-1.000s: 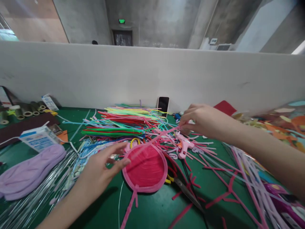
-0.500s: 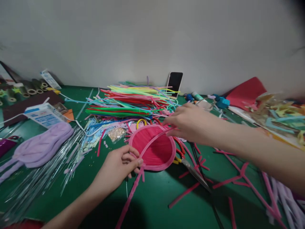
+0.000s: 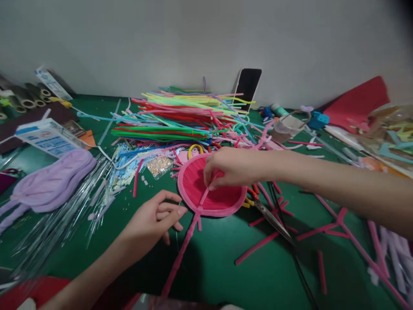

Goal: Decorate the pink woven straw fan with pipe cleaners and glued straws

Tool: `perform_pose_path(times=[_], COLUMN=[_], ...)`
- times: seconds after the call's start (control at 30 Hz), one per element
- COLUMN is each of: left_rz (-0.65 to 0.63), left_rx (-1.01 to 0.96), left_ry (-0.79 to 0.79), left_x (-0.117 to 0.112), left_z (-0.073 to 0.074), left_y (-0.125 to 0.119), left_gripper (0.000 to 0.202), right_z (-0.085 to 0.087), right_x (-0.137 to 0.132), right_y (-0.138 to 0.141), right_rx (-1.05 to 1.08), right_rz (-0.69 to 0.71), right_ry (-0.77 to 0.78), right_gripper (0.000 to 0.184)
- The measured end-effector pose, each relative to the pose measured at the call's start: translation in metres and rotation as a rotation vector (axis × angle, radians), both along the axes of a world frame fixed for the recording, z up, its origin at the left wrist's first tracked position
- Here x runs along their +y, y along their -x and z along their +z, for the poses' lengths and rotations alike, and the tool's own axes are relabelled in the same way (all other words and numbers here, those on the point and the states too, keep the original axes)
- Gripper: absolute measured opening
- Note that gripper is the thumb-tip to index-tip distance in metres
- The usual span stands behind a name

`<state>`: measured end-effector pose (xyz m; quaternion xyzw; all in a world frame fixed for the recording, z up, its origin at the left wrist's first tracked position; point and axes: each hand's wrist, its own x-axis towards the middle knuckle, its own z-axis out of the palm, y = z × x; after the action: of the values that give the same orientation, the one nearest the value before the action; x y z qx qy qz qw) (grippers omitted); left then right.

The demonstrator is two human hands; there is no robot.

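A rounded pink-and-red pipe cleaner shape (image 3: 222,199) lies on the green table with a twisted pink stem (image 3: 180,256) running from its lower edge toward me. My right hand (image 3: 222,168) is over the shape, fingers pinched on a light pink pipe cleaner (image 3: 204,196) whose lower end meets the base of the stem. My left hand (image 3: 155,224) is just left of the shape's lower edge, fingers curved and apart, with nothing in them. Scissors (image 3: 269,217) with red and yellow handles lie partly hidden beside the shape.
A heap of coloured pipe cleaners (image 3: 180,116) lies behind the shape, with a phone (image 3: 249,88) propped against the wall. Purple leaf-like pieces (image 3: 54,183) and silvery strips (image 3: 74,215) lie left. Pink pipe cleaner cuttings (image 3: 256,249) are scattered on the right.
My right hand has come down and toward me over the shape with the light pink pipe cleaner. My left hand has let go of the stem's base. The view has tilted slightly.
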<state>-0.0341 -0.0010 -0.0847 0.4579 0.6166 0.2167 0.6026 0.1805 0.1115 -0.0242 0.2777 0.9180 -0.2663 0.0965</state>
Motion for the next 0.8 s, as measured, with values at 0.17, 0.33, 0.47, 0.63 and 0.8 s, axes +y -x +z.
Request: perform_pose_path(times=[0.17,0.33,0.47,0.63,0.8], left_rz=[0.056,0.08,0.072,0.117,0.218], left_rx=[-0.021,-0.012,-0.041,-0.063,-0.183], left_ry=[0.057,0.035,-0.044,-0.107,-0.068], left_x=[0.003,0.01,0.014,0.013,0.012], left_z=[0.0,-0.002,-0.009,-0.015,-0.011], left_y=[-0.013,-0.019,-0.023,-0.025,-0.02], left_gripper=[0.048,0.051,0.058,0.061,0.066], right_z=[0.001,-0.006,-0.005,0.004,-0.001], right_x=[0.001,0.0,0.004,0.011,0.014], right_y=[0.008,0.018,0.023,0.026,0.021], right_rx=[-0.009,-0.041,-0.039,-0.088,-0.085], right_rz=[0.012,0.076,0.104,0.114,0.102], right_ry=[0.043,-0.052,-0.055,-0.007,-0.016], right_gripper=[0.01,0.012,0.013,0.014,0.015])
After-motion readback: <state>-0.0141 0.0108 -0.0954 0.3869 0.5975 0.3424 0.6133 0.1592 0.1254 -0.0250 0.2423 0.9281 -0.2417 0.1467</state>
